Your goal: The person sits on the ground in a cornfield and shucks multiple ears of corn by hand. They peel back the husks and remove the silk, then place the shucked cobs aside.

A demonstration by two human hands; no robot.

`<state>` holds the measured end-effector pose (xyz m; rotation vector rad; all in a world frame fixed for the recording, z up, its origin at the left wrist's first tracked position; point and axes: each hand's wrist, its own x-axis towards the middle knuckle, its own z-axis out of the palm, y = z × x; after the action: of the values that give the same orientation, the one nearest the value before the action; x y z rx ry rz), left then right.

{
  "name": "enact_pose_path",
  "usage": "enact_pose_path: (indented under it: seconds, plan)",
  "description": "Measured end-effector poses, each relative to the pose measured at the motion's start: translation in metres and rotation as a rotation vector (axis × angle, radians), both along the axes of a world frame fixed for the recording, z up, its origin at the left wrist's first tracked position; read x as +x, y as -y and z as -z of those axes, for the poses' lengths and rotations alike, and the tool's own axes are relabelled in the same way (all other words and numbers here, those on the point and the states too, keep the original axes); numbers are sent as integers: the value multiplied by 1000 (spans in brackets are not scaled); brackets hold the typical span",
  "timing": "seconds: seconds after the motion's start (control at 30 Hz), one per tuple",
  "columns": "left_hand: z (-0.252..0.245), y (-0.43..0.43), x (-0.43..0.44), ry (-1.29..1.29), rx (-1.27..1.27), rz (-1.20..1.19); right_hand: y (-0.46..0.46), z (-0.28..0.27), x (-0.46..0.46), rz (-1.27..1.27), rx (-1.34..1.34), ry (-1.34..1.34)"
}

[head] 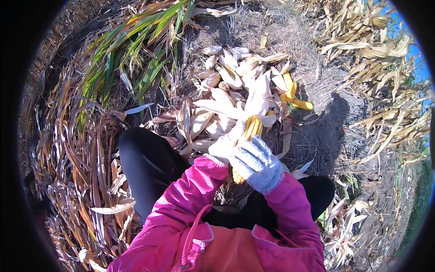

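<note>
Both my hands wear pale knitted gloves and meet in front of me, between my bent knees. My right hand (258, 165) is wrapped over a yellow corn cob (252, 127), whose bare kernels show above and below the fingers. Close against the same cob on its left side, my left hand (225, 144) grips it near the pulled-back pale husk (260, 97); its fingers are partly hidden. Just beyond the hands lies a pile of corn ears in dry husks (231, 76). Several bare yellow cobs (300, 104) rest at the pile's right edge.
Dry corn stalks (85, 163) lie thickly along the left, with green leaves (136, 44) at the upper left. More dry stalks and leaves (384, 74) line the right side. Loose husks (343, 234) are on the ground near my right knee.
</note>
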<state>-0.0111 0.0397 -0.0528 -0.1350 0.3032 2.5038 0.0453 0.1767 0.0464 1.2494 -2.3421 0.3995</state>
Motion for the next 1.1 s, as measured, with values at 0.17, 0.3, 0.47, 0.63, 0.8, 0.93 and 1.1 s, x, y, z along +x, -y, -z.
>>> enact_pose_path:
  seconds: [0.17, 0.3, 0.47, 0.63, 0.8, 0.93, 1.1]
  plan:
    - [-5, 14, -5, -149, -215, -110, 3, 9, -8, -9, -55, 74]
    - [-3, 16, -8, -433, -731, -491, -24, 9, -17, 149, -350, 315]
    - [43, -8, -7, -628, -887, -530, -45, 26, -31, 223, -1080, 559]
    - [49, -51, -26, -182, 198, 125, -53, 43, -50, 135, -1433, 841]
    - [10, -27, 15, -734, -1406, -81, -52, 44, -35, 528, -1208, 932]
    - [3, -23, 16, -494, -783, -122, -43, 48, -34, 70, -1267, 1046]
    - [19, -35, 16, -686, -741, -210, -39, 43, -35, 295, -672, 280]
